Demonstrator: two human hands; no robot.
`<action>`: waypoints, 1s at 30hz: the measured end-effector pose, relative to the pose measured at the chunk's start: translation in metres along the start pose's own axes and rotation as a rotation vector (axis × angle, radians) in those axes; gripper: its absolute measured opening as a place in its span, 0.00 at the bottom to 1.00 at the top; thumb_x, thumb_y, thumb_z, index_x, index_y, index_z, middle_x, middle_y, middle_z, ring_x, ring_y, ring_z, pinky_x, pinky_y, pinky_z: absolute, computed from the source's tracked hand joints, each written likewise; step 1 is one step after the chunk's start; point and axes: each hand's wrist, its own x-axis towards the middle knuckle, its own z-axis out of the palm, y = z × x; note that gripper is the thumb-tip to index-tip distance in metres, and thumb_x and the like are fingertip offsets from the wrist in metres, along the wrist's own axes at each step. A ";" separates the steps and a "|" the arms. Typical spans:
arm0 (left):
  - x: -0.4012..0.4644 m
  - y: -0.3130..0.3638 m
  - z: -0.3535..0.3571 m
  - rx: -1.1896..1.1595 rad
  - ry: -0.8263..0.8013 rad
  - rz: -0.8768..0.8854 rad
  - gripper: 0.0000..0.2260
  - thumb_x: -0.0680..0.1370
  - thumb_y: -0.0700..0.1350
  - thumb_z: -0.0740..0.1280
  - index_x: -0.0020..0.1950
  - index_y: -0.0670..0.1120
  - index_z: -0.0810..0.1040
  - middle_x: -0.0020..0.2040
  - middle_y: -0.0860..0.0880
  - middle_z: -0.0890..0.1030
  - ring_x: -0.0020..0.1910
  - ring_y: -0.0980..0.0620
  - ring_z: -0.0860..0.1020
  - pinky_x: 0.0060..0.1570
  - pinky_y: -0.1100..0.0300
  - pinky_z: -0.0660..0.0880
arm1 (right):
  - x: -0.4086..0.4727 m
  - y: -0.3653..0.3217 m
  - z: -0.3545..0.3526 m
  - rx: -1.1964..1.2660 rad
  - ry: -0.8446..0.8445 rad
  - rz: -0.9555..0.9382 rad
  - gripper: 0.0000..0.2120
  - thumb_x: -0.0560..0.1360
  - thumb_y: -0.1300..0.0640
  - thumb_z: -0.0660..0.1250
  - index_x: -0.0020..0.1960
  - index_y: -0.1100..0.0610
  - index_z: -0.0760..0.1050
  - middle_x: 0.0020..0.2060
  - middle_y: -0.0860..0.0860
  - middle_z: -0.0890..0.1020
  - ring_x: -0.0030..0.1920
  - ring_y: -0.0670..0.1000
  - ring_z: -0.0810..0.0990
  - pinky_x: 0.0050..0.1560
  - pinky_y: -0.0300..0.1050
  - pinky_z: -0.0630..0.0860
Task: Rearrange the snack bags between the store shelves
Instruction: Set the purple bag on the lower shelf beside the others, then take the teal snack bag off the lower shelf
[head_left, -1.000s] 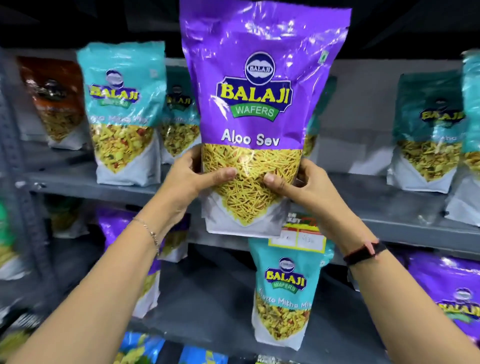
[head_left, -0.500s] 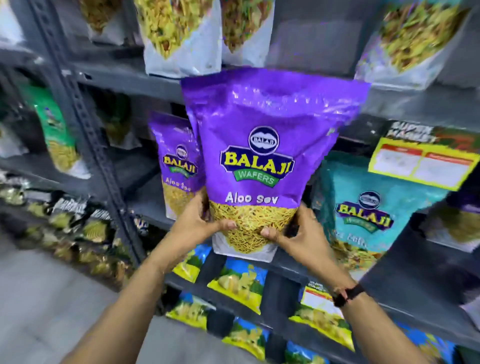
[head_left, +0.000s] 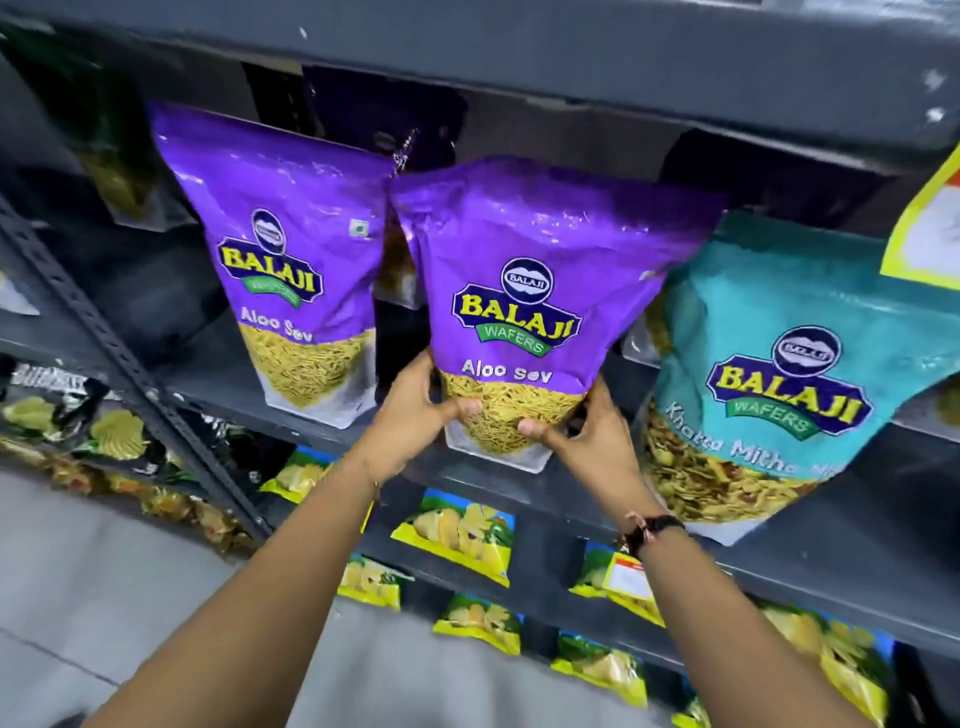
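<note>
A purple Aloo Sev bag (head_left: 524, 270) stands upright with its base at the front of a grey shelf (head_left: 218, 387). My left hand (head_left: 415, 410) grips its lower left side and my right hand (head_left: 587, 436) grips its lower right side, thumbs across the clear window. A second purple Aloo Sev bag (head_left: 280, 249) stands just to its left on the same shelf. A teal Khatta Mitha bag (head_left: 779, 374) stands to its right, leaning forward over the shelf edge.
The grey shelf above (head_left: 519, 47) overhangs the bag tops. A slotted upright post (head_left: 119, 353) runs diagonally at left. Yellow chip packets (head_left: 457, 535) hang in rows below. A yellow price label (head_left: 930, 228) hangs at the right edge. Grey floor (head_left: 104, 597) lies at lower left.
Both hands brought the purple bag down from the upper shelf level to the lower shelf, beside the other purple bag. My view tilted downward.
</note>
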 end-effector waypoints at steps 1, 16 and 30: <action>0.004 -0.003 0.002 0.000 -0.002 -0.007 0.21 0.61 0.39 0.71 0.49 0.55 0.70 0.56 0.45 0.76 0.58 0.47 0.73 0.61 0.50 0.69 | 0.003 0.003 0.002 -0.001 -0.001 0.006 0.41 0.52 0.37 0.70 0.60 0.52 0.65 0.57 0.57 0.79 0.59 0.60 0.74 0.59 0.60 0.73; -0.032 0.003 0.034 0.158 0.478 0.354 0.29 0.69 0.43 0.69 0.67 0.49 0.61 0.67 0.51 0.66 0.67 0.54 0.64 0.68 0.64 0.61 | -0.053 0.006 -0.033 -0.037 0.231 -0.181 0.29 0.65 0.54 0.73 0.63 0.56 0.66 0.54 0.48 0.74 0.53 0.48 0.73 0.51 0.24 0.67; -0.006 0.011 0.167 0.199 -0.313 0.050 0.45 0.64 0.38 0.74 0.71 0.44 0.49 0.73 0.45 0.59 0.71 0.52 0.57 0.65 0.66 0.54 | -0.049 0.089 -0.147 0.201 -0.028 0.115 0.43 0.62 0.67 0.75 0.67 0.53 0.53 0.61 0.47 0.69 0.53 0.31 0.71 0.45 0.19 0.70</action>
